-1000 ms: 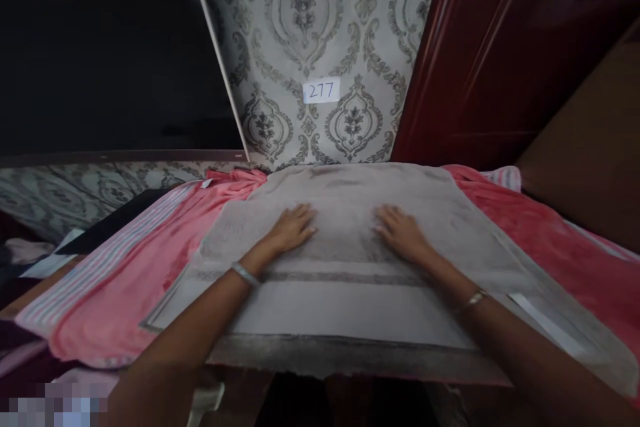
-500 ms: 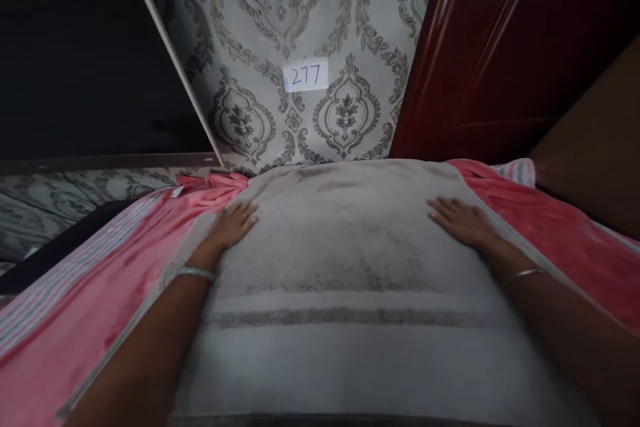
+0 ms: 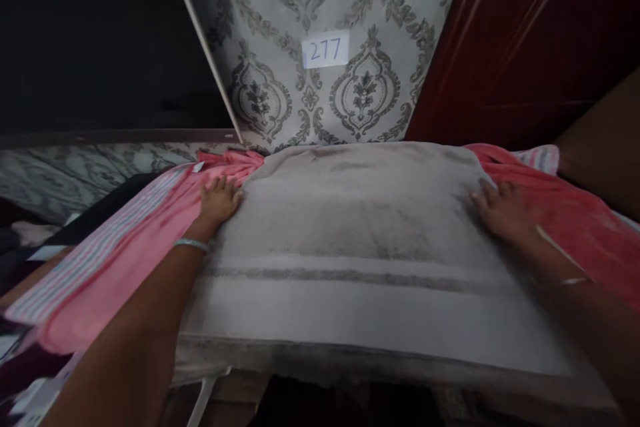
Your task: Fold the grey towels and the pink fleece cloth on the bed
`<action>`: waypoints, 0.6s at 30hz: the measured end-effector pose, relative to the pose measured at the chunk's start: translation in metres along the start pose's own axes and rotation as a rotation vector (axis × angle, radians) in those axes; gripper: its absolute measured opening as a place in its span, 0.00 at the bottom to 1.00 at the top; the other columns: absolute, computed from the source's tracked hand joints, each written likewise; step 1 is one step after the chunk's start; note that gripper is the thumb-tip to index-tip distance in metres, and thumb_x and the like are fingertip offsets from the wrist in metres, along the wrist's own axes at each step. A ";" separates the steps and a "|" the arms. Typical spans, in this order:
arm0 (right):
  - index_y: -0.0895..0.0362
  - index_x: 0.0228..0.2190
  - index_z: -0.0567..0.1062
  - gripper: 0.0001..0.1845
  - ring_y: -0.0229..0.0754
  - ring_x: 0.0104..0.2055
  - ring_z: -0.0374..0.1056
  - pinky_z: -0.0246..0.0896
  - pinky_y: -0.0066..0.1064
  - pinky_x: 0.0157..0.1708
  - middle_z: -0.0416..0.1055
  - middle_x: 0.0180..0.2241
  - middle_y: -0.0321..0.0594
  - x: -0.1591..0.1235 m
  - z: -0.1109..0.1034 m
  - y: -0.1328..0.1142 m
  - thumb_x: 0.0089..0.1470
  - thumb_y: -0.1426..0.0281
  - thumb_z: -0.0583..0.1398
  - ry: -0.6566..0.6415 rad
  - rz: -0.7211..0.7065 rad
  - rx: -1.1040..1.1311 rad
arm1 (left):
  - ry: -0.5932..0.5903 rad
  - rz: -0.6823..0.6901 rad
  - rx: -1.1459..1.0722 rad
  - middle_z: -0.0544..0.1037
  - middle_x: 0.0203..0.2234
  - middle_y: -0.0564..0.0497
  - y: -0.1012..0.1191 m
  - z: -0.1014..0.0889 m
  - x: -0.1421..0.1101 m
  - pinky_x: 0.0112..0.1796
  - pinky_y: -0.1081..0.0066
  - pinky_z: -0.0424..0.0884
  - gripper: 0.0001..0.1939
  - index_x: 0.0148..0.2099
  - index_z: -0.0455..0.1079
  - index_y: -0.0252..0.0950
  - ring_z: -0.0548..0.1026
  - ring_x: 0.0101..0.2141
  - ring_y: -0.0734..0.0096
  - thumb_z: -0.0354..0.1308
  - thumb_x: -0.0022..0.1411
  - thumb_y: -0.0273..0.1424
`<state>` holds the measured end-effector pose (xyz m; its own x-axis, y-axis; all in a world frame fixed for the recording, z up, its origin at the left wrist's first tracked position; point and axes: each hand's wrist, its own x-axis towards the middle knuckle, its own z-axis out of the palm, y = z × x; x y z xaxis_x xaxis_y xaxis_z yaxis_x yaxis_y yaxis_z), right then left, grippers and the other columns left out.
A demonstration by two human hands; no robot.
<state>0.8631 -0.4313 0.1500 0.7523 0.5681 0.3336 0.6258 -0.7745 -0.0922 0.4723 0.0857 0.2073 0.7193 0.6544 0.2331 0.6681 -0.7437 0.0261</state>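
Observation:
A grey towel [image 3: 360, 247] with a darker stripe lies spread flat in front of me, on top of a pink cloth [image 3: 145, 240]. My left hand [image 3: 219, 200] rests at the towel's far left edge, fingers stretched out flat, a bangle on the wrist. My right hand [image 3: 500, 210] lies flat at the towel's far right edge, fingers apart. Neither hand holds anything.
A patterned wall with a white label reading 277 [image 3: 325, 50] stands behind the towel. A dark red door [image 3: 510, 47] is at the right, a dark screen [image 3: 100, 40] at the left. A striped pink-and-white cloth [image 3: 90, 253] hangs at the left.
Both hands have slid outward from the middle of the towel to its left and right edges. The camera view has shifted slightly.

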 end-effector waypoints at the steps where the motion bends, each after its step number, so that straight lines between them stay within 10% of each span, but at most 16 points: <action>1: 0.57 0.70 0.57 0.42 0.74 0.70 0.46 0.49 0.76 0.57 0.50 0.70 0.64 -0.012 -0.002 -0.023 0.67 0.49 0.33 -0.013 0.003 0.001 | -0.025 0.037 0.010 0.62 0.69 0.42 0.000 0.001 -0.010 0.63 0.42 0.58 0.28 0.70 0.60 0.41 0.60 0.67 0.49 0.50 0.72 0.44; 7: 0.43 0.71 0.54 0.36 0.58 0.74 0.41 0.47 0.60 0.67 0.47 0.73 0.38 -0.099 -0.001 -0.130 0.66 0.49 0.41 -0.282 -0.379 0.045 | -0.189 0.246 0.027 0.51 0.74 0.49 -0.014 0.019 -0.069 0.68 0.49 0.46 0.31 0.75 0.50 0.45 0.48 0.72 0.57 0.38 0.74 0.45; 13: 0.45 0.70 0.55 0.37 0.58 0.74 0.44 0.49 0.61 0.67 0.49 0.73 0.39 -0.110 0.010 -0.123 0.65 0.48 0.40 -0.224 -0.328 0.050 | -0.167 -0.095 -0.083 0.55 0.72 0.43 -0.071 0.015 -0.095 0.68 0.50 0.48 0.31 0.74 0.54 0.37 0.52 0.71 0.56 0.40 0.73 0.41; 18: 0.44 0.69 0.60 0.38 0.67 0.70 0.52 0.56 0.68 0.60 0.58 0.69 0.43 -0.107 0.027 -0.110 0.63 0.45 0.42 -0.092 -0.390 0.164 | 0.044 -0.323 -0.812 0.74 0.60 0.39 -0.100 0.002 -0.137 0.62 0.58 0.63 0.27 0.56 0.74 0.32 0.71 0.60 0.56 0.54 0.64 0.45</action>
<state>0.7191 -0.3995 0.0988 0.4638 0.8377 0.2882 0.8856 -0.4468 -0.1265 0.3077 0.0707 0.1711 0.4987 0.8567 0.1318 0.4840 -0.4013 0.7776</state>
